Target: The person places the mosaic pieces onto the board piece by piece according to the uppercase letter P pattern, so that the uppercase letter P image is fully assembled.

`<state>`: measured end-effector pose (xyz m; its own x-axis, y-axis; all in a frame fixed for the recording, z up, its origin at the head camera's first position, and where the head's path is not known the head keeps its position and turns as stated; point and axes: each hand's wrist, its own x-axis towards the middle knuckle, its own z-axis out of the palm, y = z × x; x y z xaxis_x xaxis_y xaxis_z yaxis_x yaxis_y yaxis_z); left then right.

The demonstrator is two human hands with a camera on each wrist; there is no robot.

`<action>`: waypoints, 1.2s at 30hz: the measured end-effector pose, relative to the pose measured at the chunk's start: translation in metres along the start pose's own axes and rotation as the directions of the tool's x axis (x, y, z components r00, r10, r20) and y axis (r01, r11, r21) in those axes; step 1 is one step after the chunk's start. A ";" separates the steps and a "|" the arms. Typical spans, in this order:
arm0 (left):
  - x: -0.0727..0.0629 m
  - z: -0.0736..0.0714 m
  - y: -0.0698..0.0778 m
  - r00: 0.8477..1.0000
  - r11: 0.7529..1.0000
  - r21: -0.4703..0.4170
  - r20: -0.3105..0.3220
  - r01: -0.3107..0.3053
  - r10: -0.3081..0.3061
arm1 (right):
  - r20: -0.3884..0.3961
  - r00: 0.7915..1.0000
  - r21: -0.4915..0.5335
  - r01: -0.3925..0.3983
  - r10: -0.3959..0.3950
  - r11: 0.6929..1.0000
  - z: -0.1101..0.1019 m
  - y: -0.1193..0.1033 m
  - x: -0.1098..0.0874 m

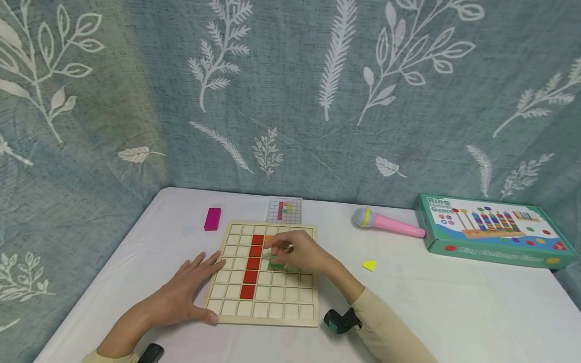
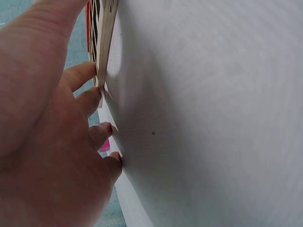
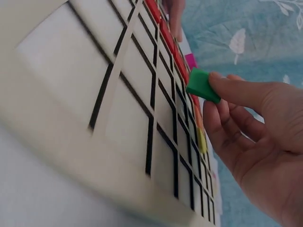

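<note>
A wooden grid board (image 1: 254, 320) lies on the white table, with a column of red tiles (image 1: 251, 263) standing out among its cream squares. An orange tile (image 1: 268, 239) shows beside the top of that column, partly behind my right hand (image 1: 297, 252). Between thumb and fingers this hand pinches a green tile (image 3: 202, 86), held close over the board right of the red column. A yellow tile (image 3: 202, 140) appears on the board in the right wrist view. My left hand (image 1: 183, 290) is spread along the board's left edge, thumb near the lower left corner and fingertips at its side.
Behind the board lies a printed pattern card (image 1: 285, 209), with a magenta block (image 1: 212, 219) to its left. Rightward are a small yellow piece (image 1: 369, 265), a pink toy microphone (image 1: 390, 223) and a green game box (image 1: 495, 231). A patterned curtain (image 1: 290, 101) hangs behind the table.
</note>
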<state>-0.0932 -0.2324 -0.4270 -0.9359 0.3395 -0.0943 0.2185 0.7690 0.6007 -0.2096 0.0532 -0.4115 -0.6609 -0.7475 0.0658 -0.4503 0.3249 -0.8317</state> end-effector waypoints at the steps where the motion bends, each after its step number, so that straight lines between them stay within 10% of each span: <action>1: 0.000 0.000 0.000 1.000 1.000 -0.002 0.003 0.005 -0.005 | -0.002 1.000 0.017 -0.007 0.007 1.000 0.002 0.000 0.003; 36: 0.000 -0.003 0.001 1.000 1.000 0.001 0.001 0.000 0.000 | -0.016 1.000 -0.172 0.010 -0.013 0.985 0.023 -0.007 0.011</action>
<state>-0.0932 -0.2331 -0.4243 -0.9354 0.3405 -0.0953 0.2190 0.7696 0.5998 -0.1997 0.0296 -0.4174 -0.6644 -0.7425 0.0852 -0.5535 0.4123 -0.7237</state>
